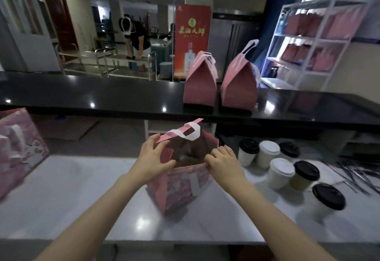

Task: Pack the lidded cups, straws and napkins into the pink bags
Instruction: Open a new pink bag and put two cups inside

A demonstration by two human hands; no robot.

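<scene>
Open pink bag (178,188) stands upright on the white counter (72,188), about mid-counter, directly in front of the person. Its paper is pink with a paler mottled print on the near face and a white strip running down it. A white loop handle (192,132) curls over the far rim. The mouth is spread wide; the inside is brownish and blurred, so I cannot tell the contents.

Left hand (153,156) grips the bag's left rim, fingers curled onto the raised far flap, thumb on the near side. Right hand (223,161) pinches the near-right corner of the rim.

Lidded cups (280,173) are clustered just right of the bag, six of them: four with black lids, two with white. Thin dark straws (357,175) lie scattered beyond them at the counter's right edge.

Two closed pink bags (200,84) sit side by side on the black upper counter (92,92), tops folded to peaks. More pink bags are stacked at far left (18,147).
</scene>
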